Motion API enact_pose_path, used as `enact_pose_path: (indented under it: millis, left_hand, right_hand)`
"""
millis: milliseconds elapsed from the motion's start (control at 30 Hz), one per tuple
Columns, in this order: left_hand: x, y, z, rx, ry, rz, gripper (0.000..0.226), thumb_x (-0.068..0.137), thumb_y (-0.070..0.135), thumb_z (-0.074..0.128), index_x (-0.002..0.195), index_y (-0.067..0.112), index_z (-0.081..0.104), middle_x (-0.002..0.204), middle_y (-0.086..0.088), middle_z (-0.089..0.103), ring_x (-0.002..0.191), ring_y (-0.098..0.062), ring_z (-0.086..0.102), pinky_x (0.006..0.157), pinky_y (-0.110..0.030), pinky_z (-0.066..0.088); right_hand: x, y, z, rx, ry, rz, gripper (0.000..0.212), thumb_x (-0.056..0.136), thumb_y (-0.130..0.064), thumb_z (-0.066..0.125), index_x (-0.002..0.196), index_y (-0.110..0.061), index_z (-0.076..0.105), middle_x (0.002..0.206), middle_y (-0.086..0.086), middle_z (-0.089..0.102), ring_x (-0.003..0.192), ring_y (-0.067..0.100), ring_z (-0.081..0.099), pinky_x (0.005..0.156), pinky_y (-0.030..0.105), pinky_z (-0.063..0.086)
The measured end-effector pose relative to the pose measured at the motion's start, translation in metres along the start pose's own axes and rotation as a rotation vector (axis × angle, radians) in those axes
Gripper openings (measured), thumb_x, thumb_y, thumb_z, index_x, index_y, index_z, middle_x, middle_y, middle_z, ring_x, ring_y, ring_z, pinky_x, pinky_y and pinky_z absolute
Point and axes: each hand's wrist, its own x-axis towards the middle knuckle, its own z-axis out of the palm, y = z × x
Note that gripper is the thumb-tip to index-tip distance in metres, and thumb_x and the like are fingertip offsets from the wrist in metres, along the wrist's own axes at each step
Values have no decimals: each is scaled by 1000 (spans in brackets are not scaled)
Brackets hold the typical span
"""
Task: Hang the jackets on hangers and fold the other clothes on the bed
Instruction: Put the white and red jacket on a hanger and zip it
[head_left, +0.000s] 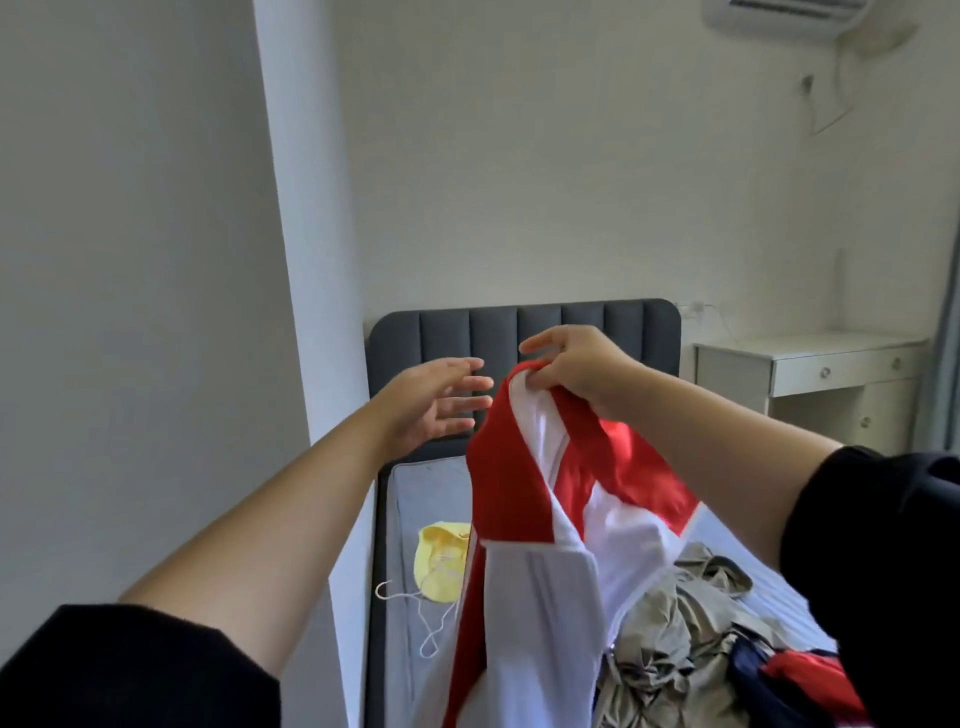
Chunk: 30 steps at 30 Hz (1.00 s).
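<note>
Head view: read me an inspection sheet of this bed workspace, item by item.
Surface: grey mattress, partly bare.
Job's things: red and white jacket held up; yellow garment, khaki garment and navy and red garment lie unfolded on the mattress; no hanger seen.
Clutter: nothing seen.
Hands: right hand pinches the jacket's top in its fingers; left hand open, close beside the jacket, holding nothing.
Cables: white cord trails by the yellow garment; wall cable hangs below the air conditioner.
Surroundings: dark headboard, white desk, white walls.
</note>
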Motion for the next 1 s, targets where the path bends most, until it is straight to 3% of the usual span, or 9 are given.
enact_pose_path:
  millis: [167,333,433,533,600,667,800,900,1000]
  left_hand:
    - [-8,9,8,552,-66,11,27,80,41,73,103,29,68,100,7,72,93,-10,69,76,-25,57]
    - [-11,1,12,668,-2,3,27,81,29,74,104,22,62,98,1,70,93,-16,66,76,-30,57]
    - [-13,-5,22,756,46,-11,20,86,32,66,92,13,66,88,-8,67,82,-19,64,72,-28,56]
    - [-12,-13,33,867,170,5,38,92,39,56,63,14,57,61,-4,51,59,-13,50,57,-21,44]
    - [-14,-14,34,955,224,35,38,92,36,57,59,17,55,58,-1,49,56,-12,50,55,-20,42]
    - [-19,-11,31,1048,252,69,30,87,28,60,59,21,55,60,1,53,59,-13,54,53,-19,40]
    - [-30,-7,25,1090,292,167,24,83,23,62,60,25,54,62,5,56,59,-9,55,50,-18,36]
    - [-31,-4,22,1031,280,126,21,83,23,62,63,20,59,63,3,59,62,-12,58,54,-20,42]
    - [-32,-4,25,987,237,65,26,84,26,63,59,19,57,60,1,56,59,-13,55,53,-21,38]
  right_hand:
    - [-5,5,18,-78,-22,-31,30,71,2,77,91,-18,66,89,6,71,79,17,67,74,28,55]
    - [-7,1,18,-87,-67,-99,31,69,3,77,82,-23,67,82,1,71,78,14,67,74,26,55]
    - [-10,-1,18,-145,-65,-175,29,70,2,77,81,-23,67,81,-1,71,76,11,66,72,23,53]
    - [-11,3,22,-267,12,-281,23,72,0,73,80,-20,66,77,-7,68,75,6,65,69,15,50]
    - [-12,8,22,-366,102,-335,21,74,2,67,81,-18,66,73,-10,64,72,5,62,63,11,46]
    - [-15,17,21,-481,163,-379,20,77,3,61,84,-15,67,71,-8,60,70,10,58,61,18,44]
    - [-22,36,19,-613,179,-378,19,81,1,57,74,-17,60,71,-5,57,68,17,56,59,24,40]
    - [-23,37,22,-534,208,-330,16,83,-3,61,72,-13,63,68,-4,59,65,17,59,58,25,45]
    - [-22,27,28,-449,238,-338,10,80,-4,65,73,-11,67,66,-6,59,64,12,57,56,19,43]
